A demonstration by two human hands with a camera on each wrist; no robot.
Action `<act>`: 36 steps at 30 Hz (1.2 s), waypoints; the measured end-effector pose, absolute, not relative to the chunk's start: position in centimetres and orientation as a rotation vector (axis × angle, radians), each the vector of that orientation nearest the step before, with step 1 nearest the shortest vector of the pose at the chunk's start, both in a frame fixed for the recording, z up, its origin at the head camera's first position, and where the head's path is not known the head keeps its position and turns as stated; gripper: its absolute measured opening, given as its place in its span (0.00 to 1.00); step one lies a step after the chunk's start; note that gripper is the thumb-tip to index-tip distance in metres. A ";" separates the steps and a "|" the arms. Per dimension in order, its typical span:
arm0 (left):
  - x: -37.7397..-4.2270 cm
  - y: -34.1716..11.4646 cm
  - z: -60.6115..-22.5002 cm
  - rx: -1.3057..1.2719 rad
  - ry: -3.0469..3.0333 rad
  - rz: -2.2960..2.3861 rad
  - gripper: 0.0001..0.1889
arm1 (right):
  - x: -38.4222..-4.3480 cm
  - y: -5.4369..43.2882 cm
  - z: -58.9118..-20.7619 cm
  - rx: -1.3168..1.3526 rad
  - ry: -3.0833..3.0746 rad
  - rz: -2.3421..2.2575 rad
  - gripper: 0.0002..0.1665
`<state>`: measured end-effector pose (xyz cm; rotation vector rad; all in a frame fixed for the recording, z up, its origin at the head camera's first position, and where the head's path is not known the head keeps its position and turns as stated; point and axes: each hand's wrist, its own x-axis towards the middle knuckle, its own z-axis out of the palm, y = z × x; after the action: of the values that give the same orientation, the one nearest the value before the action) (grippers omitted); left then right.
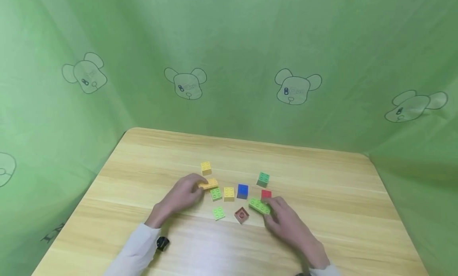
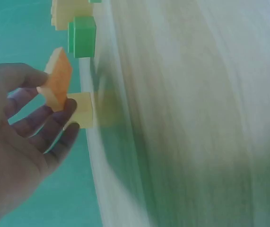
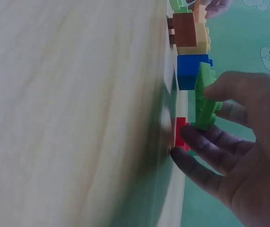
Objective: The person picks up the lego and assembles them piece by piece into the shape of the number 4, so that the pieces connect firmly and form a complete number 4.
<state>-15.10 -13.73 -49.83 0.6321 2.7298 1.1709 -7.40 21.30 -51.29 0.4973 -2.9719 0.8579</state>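
My left hand [image 1: 185,193] pinches a thin orange toy building brick [image 1: 211,183] between thumb and fingers. The left wrist view shows this orange brick [image 2: 60,78] tilted and raised above the tabletop. In my right hand [image 1: 286,222] is a long lime-green brick [image 1: 259,206], gripped at its right end. From the right wrist, the lime-green brick [image 3: 202,99] appears held off the table, with a red brick [image 3: 180,132] behind the lower fingertips. Close to the left fingers sits a small light-green brick [image 1: 216,194], and a yellow brick [image 1: 229,194] is right of it.
Between the hands lie a blue brick [image 1: 242,191], an upturned brown brick [image 1: 241,215] and a flat light-green piece [image 1: 218,213]. Farther back are another yellow brick [image 1: 205,168] and a dark green brick [image 1: 263,179]. Green curtains surround the wooden table [image 1: 322,172].
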 end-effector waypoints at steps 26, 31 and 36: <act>-15.0 -14.1 -49.7 0.679 2.613 1.615 0.13 | -7.9 21.8 -51.0 0.466 -2.786 0.947 0.21; -14.7 -13.4 -49.1 0.715 2.598 1.611 0.16 | -8.1 21.6 -50.7 0.475 -2.741 0.965 0.21; -14.5 -12.5 -48.4 0.816 2.582 1.619 0.17 | -8.3 21.3 -49.9 0.476 -2.711 1.041 0.21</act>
<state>-14.53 -12.54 -48.41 0.8156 2.5820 1.6193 -8.25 21.29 -49.92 0.4755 -2.7110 1.0411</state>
